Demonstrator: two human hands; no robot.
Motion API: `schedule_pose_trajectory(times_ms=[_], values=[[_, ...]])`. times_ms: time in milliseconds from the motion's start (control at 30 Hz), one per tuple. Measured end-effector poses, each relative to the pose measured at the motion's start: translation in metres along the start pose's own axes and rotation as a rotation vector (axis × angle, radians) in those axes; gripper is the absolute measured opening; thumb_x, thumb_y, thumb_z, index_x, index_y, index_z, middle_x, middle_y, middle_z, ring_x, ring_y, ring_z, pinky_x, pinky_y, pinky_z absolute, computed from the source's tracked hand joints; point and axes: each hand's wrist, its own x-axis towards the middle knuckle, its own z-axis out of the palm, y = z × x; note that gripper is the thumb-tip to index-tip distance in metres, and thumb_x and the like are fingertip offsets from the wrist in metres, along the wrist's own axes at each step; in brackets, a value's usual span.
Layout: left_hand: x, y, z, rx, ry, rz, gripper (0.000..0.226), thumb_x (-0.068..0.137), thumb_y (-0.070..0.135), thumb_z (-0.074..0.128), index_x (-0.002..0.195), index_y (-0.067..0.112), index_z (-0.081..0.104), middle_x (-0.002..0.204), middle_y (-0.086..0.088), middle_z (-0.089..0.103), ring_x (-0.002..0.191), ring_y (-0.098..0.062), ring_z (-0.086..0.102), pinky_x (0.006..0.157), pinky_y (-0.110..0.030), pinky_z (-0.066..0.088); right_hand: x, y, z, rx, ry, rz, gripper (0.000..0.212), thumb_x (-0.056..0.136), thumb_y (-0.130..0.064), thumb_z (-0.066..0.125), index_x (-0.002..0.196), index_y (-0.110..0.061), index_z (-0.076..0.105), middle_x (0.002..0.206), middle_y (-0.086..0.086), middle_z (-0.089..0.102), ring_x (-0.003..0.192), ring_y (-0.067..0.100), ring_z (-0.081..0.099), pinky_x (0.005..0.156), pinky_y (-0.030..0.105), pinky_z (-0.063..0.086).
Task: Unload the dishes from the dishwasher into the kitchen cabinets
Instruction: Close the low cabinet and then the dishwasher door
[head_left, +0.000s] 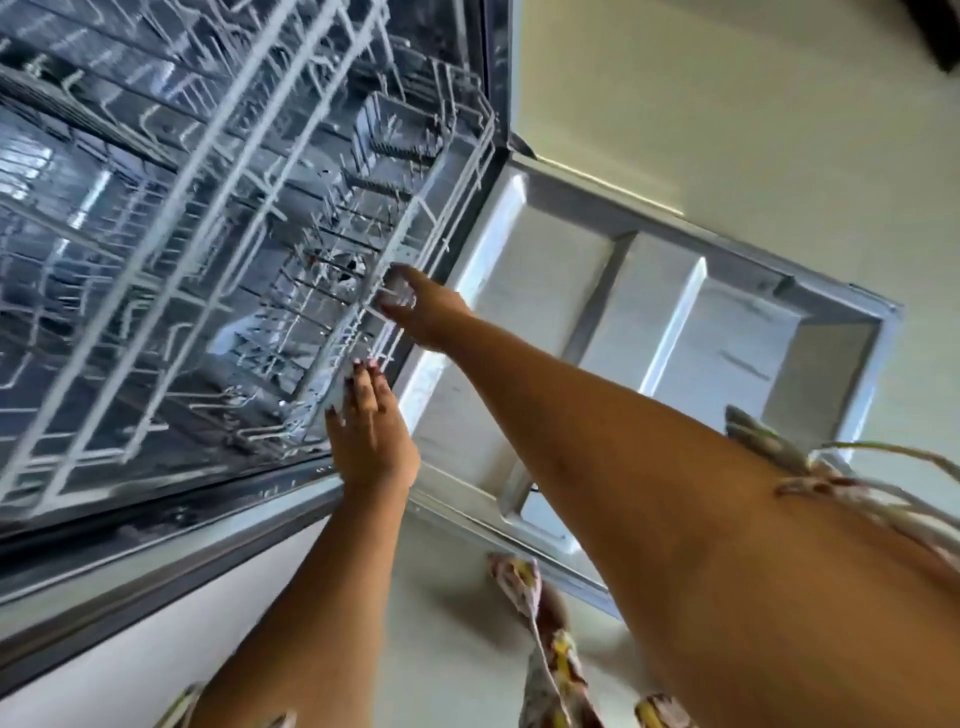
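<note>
The right hand (418, 312) curled its fingers round the front rim of the rack (260, 218). The left hand (371, 434) touched that rim with straight fingers. The rack sat in the dishwasher (156, 525), by its open door (649, 296). No dishes showed. Moving both hands evenly should keep it rolling straight.

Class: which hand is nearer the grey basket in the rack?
Right. The right hand grips the rack rim, short of the grey basket; the left hand touches that rim farther away.
</note>
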Motion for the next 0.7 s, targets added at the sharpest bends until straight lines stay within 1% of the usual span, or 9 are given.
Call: schedule_pose_trajectory(times_ms=[67,133,200,300,400,467,533,600,700], values=[[-0.017,0.026,0.004,-0.051,0.012,-0.031,0.073,0.087,0.009,0.046,0.150,0.006,0.008,0.159,-0.009,0.005,0.146,-0.026,0.012,0.113,-0.049,0.019,-0.021,0.034,-0.005,-0.020,-0.003,0.021,0.061,0.096,-0.039,0.048,0.149,-0.025,0.021,0.138,0.017,0.050,0.121,0.036,0.051,0.099,0.038,0.044],[-0.043,0.054,0.017,-0.079,-0.025,0.031,0.075,0.089,0.011,0.044,0.151,0.011,0.003,0.160,-0.006,0.001,0.147,-0.022,0.004,0.115,-0.050,0.012,-0.041,0.080,-0.012,-0.022,0.016,0.116,0.061,0.097,-0.038,0.046,0.150,-0.024,0.019,0.142,0.018,0.046,0.125,0.037,0.047,0.102,0.038,0.040],[-0.071,0.079,0.034,-0.086,-0.061,0.121,0.075,0.091,0.015,0.044,0.151,0.013,-0.001,0.160,-0.005,-0.002,0.148,-0.019,0.000,0.116,-0.048,0.009,-0.060,0.130,-0.021,-0.041,0.061,0.243,0.063,0.096,-0.038,0.047,0.150,-0.024,0.018,0.144,0.016,0.042,0.127,0.037,0.045,0.104,0.040,0.039],[-0.105,0.115,0.060,-0.105,-0.098,0.144,0.075,0.093,0.021,0.045,0.151,0.015,-0.002,0.160,-0.004,-0.003,0.148,-0.019,0.000,0.116,-0.047,0.011,-0.095,0.199,-0.040,-0.034,0.233,0.394,0.063,0.095,-0.036,0.048,0.149,-0.024,0.019,0.145,0.015,0.039,0.133,0.035,0.037,0.107,0.044,0.034],[-0.136,0.148,0.081,-0.131,-0.177,0.150,0.073,0.095,0.023,0.044,0.151,0.017,-0.002,0.160,-0.002,-0.005,0.147,-0.019,0.000,0.116,-0.047,0.013,-0.144,0.261,-0.059,-0.011,0.398,0.470,0.063,0.096,-0.034,0.047,0.150,-0.025,0.015,0.152,0.007,0.027,0.138,0.031,0.026,0.111,0.046,0.025],[-0.159,0.176,0.095,-0.137,-0.218,0.170,0.073,0.095,0.028,0.044,0.151,0.018,-0.002,0.160,-0.001,-0.007,0.147,-0.020,-0.002,0.116,-0.047,0.013,-0.182,0.308,-0.071,0.013,0.496,0.532,0.063,0.096,-0.032,0.047,0.149,-0.025,0.014,0.153,0.005,0.023,0.140,0.030,0.023,0.112,0.045,0.022],[-0.183,0.204,0.108,-0.131,-0.229,0.191,0.073,0.096,0.032,0.043,0.151,0.018,-0.005,0.159,0.000,-0.009,0.147,-0.019,-0.004,0.117,-0.046,0.012,-0.218,0.351,-0.076,0.086,0.565,0.606,0.065,0.095,-0.030,0.049,0.150,-0.024,0.015,0.154,0.009,0.021,0.141,0.033,0.022,0.113,0.045,0.020],[-0.207,0.234,0.126,-0.142,-0.240,0.233,0.072,0.097,0.035,0.040,0.151,0.019,-0.006,0.159,-0.001,-0.010,0.147,-0.018,-0.005,0.117,-0.045,0.010,-0.249,0.394,-0.073,0.205,0.595,0.685,0.066,0.094,-0.029,0.050,0.150,-0.019,0.016,0.153,0.015,0.023,0.139,0.037,0.024,0.113,0.043,0.020],[-0.238,0.273,0.159,-0.168,-0.278,0.273,0.071,0.098,0.039,0.039,0.151,0.019,-0.004,0.159,-0.001,-0.008,0.147,-0.018,-0.005,0.118,-0.044,0.007,-0.279,0.446,-0.057,0.384,0.556,0.769,0.066,0.095,-0.037,0.047,0.150,-0.017,0.016,0.152,0.017,0.027,0.136,0.037,0.032,0.112,0.042,0.026]])
